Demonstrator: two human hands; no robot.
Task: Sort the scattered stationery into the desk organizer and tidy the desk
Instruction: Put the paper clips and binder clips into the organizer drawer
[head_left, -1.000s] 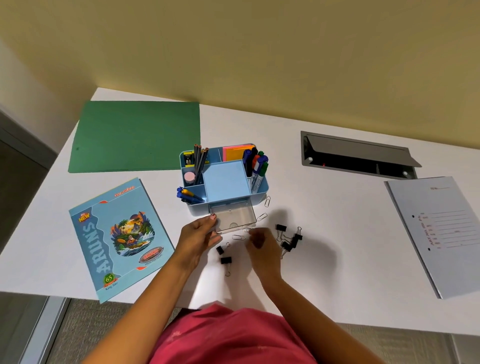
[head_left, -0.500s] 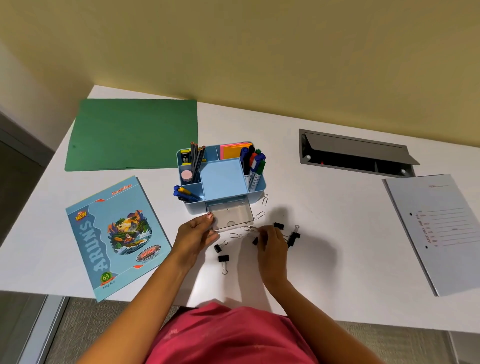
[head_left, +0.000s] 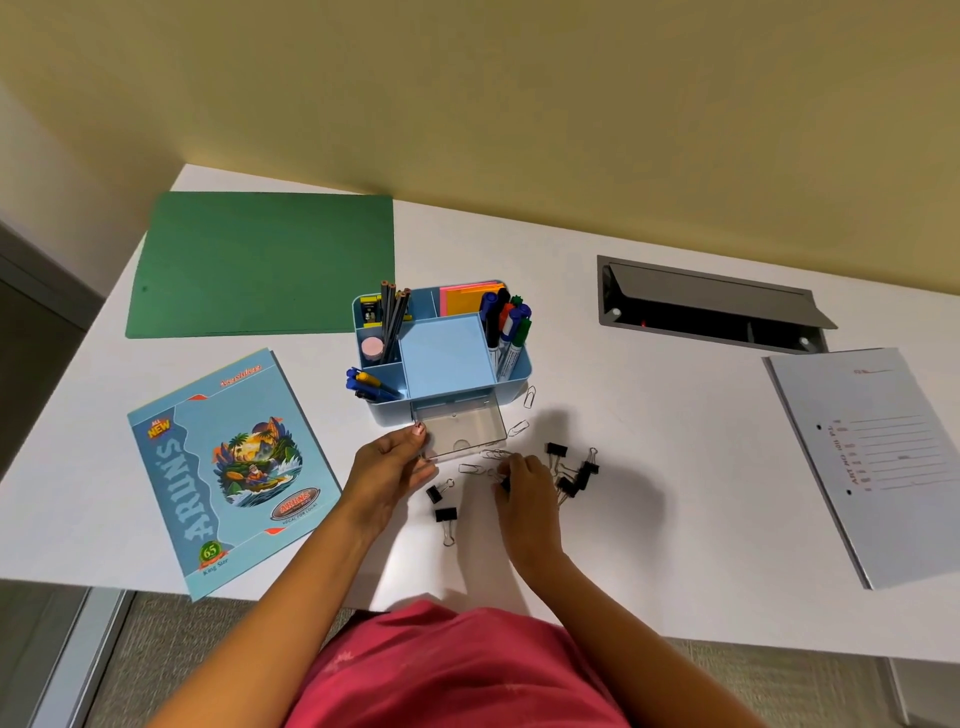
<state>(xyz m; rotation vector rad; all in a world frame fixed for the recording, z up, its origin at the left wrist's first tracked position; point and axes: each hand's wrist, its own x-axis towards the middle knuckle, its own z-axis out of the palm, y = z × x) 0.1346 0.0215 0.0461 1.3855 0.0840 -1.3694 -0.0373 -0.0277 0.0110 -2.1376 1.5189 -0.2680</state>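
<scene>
Left hand (head_left: 387, 467) grips the open clear drawer (head_left: 462, 428) of the organizer (head_left: 447, 358), centre table (head_left: 675, 467). Right hand (head_left: 522, 486), back from the binder clips (head_left: 571, 478) on the right, curls its fingers (head_left: 511, 466) beside the paper clips (head_left: 470, 468), apparently pinching one clip (head_left: 504, 486): drawer filling looks imminent.

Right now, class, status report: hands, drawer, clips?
Left hand holds clear drawer, pulled open. Right hand down on paper clips, grasp unclear. Binder clips loose on desk, nothing blocking drawer.
</scene>
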